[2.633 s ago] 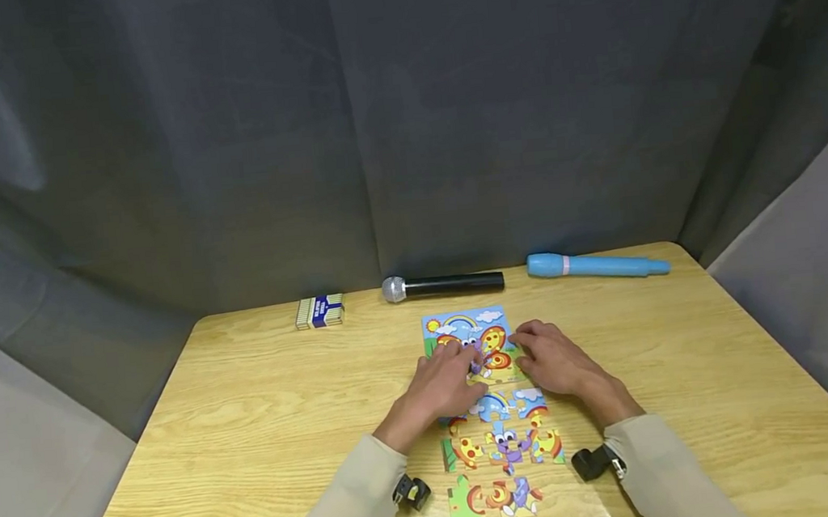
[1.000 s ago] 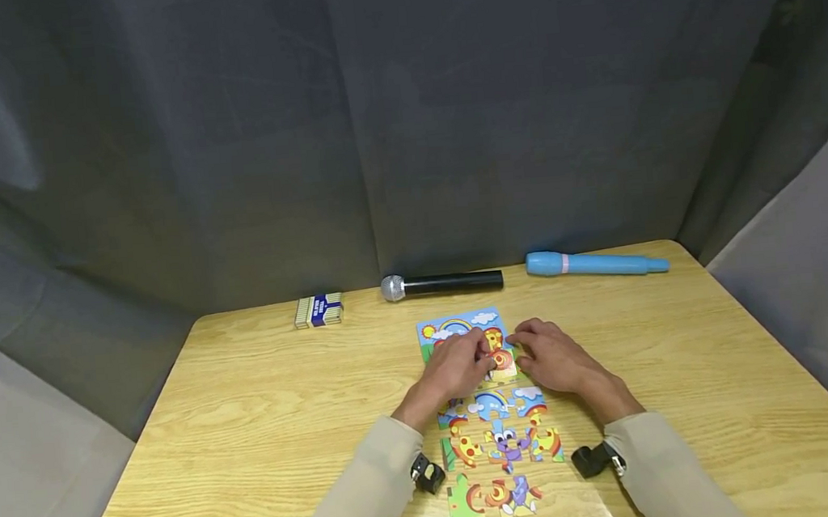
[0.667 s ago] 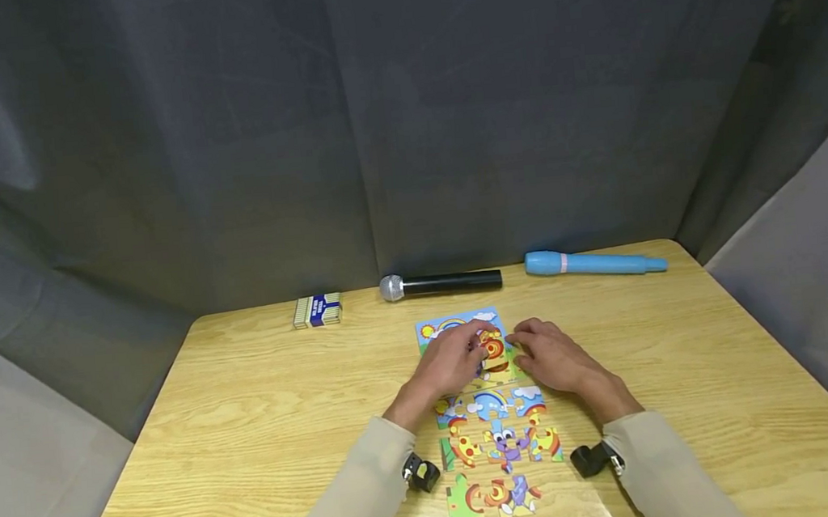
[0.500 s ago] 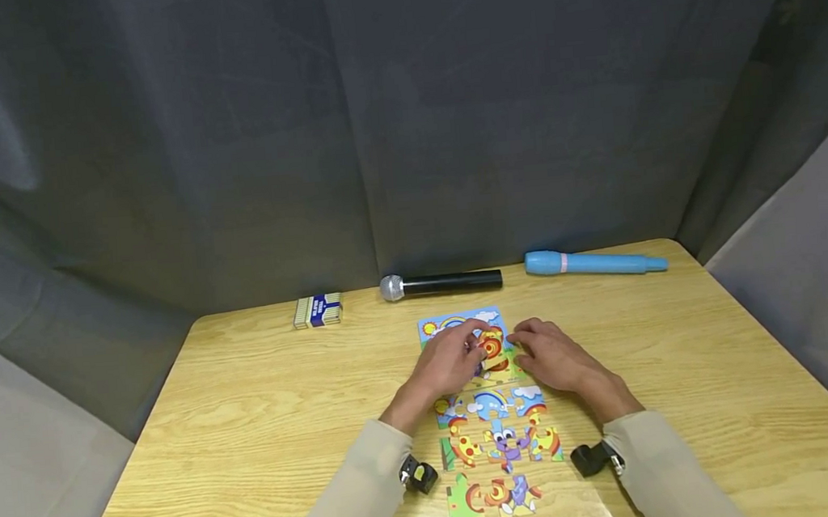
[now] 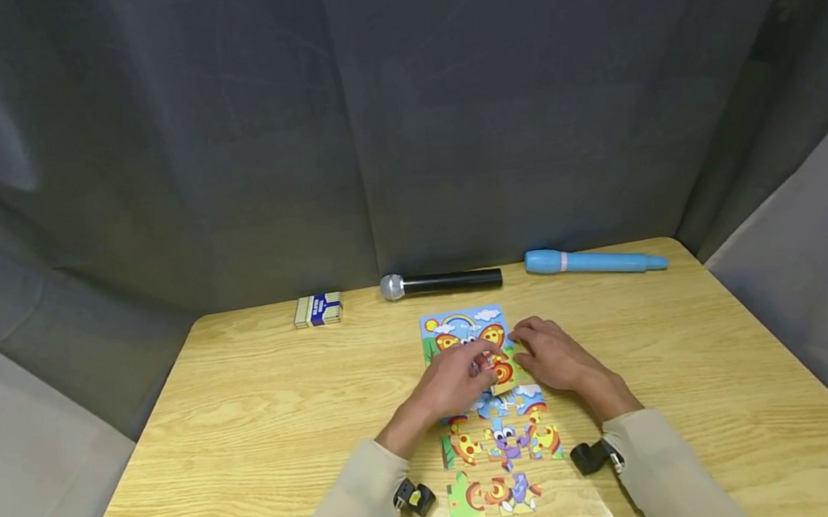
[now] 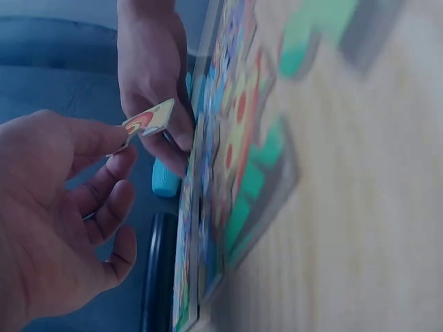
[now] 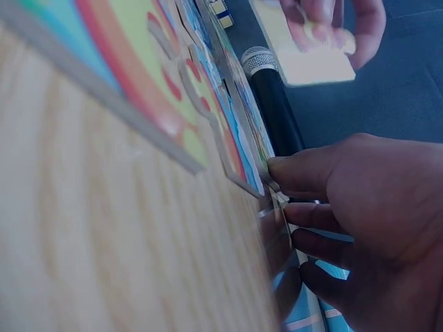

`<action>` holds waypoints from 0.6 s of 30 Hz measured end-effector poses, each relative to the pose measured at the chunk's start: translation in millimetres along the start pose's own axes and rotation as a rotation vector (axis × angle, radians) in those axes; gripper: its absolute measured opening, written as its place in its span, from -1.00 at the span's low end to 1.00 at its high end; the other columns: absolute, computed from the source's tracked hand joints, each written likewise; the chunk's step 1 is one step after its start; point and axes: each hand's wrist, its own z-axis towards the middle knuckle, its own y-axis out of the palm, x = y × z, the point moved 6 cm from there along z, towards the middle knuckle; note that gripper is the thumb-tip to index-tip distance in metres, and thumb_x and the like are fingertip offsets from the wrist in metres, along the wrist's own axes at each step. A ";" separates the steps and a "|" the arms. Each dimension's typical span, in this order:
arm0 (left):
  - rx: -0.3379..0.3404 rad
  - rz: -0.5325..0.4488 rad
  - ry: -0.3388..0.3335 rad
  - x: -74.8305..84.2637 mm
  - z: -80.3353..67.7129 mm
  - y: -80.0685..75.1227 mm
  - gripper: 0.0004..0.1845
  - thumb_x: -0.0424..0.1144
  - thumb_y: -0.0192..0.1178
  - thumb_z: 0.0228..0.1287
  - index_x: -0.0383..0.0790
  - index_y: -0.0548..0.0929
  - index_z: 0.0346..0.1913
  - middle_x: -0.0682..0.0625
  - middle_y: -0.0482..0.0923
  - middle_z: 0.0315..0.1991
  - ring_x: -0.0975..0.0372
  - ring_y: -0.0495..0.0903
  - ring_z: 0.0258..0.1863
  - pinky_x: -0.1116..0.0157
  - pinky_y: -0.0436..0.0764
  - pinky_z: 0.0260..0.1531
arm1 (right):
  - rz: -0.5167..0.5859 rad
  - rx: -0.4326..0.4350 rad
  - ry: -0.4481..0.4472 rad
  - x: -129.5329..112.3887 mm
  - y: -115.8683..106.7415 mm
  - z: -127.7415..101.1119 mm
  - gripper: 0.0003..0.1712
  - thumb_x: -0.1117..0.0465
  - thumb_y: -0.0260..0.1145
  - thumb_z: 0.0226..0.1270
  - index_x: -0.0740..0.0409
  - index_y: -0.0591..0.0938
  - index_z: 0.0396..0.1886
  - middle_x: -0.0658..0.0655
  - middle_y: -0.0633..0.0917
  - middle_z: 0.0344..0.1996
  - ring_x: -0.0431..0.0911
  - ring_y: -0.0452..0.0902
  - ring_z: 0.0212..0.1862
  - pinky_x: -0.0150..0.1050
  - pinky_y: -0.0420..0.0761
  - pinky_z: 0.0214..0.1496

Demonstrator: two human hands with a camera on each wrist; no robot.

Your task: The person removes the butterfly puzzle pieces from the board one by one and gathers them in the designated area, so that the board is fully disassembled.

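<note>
Left hand [image 5: 453, 381] is pinching a puzzle piece [image 6: 149, 120] over the puzzle board [image 5: 463, 328]; right hand [image 5: 549, 353], fingers relaxed, is prob. steadying the board's edge. Next: line up & press in.

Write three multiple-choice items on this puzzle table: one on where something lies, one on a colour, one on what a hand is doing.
1. Where does the black microphone lie?
A. at the far edge of the table, between the matchbox and the blue tube
B. at the near edge, by the sleeves
C. on top of the puzzle

2. What colour is the tube at the far right?
A. red
B. light blue
C. black

3. What is the left hand doing?
A. lying flat on bare wood
B. gripping the microphone
C. pinching a puzzle piece lifted off the board

Key: 1 A, the head view shows it between the matchbox and the tube; 2 B, its body is light blue with a pale band; 3 C, the left wrist view shows the piece held between thumb and fingertips, clear of the puzzle board.
</note>
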 end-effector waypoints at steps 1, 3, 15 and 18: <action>-0.005 -0.002 0.011 2.5 -2.9 1.4 -0.72 -0.14 0.14 0.35 0.05 0.58 0.10 0.24 0.53 -0.39 0.45 0.41 -0.55 0.46 0.40 -0.46 | 0.001 0.002 0.000 -0.4 0.2 -0.1 -0.58 0.20 0.25 0.35 0.28 0.56 0.15 0.28 0.50 0.19 0.19 0.38 0.24 0.12 0.35 0.30; -0.013 0.010 0.041 7.9 -8.6 4.6 -0.74 -0.15 0.15 0.33 0.06 0.59 0.06 0.27 0.53 -0.38 0.47 0.40 -0.55 0.48 0.41 -0.40 | -0.003 0.010 -0.007 -1.0 1.0 -0.1 -0.59 0.21 0.25 0.34 0.28 0.56 0.14 0.28 0.50 0.17 0.20 0.39 0.23 0.12 0.35 0.29; -0.121 0.069 0.137 35.3 -31.1 21.1 -0.76 -0.11 0.22 0.24 0.08 0.62 -0.02 0.36 0.57 -0.41 0.54 0.44 -0.42 0.55 0.40 -0.21 | -0.004 0.019 -0.021 0.1 0.9 -1.1 -0.60 0.21 0.24 0.33 0.29 0.56 0.12 0.29 0.51 0.16 0.21 0.39 0.22 0.12 0.35 0.28; -0.141 0.091 0.153 39.9 -34.3 24.2 -0.76 -0.12 0.20 0.26 0.10 0.62 -0.02 0.39 0.59 -0.40 0.55 0.44 -0.39 0.56 0.39 -0.21 | -0.007 0.012 -0.019 0.5 1.4 -0.2 -0.59 0.19 0.23 0.34 0.28 0.56 0.12 0.29 0.50 0.17 0.20 0.38 0.23 0.11 0.34 0.30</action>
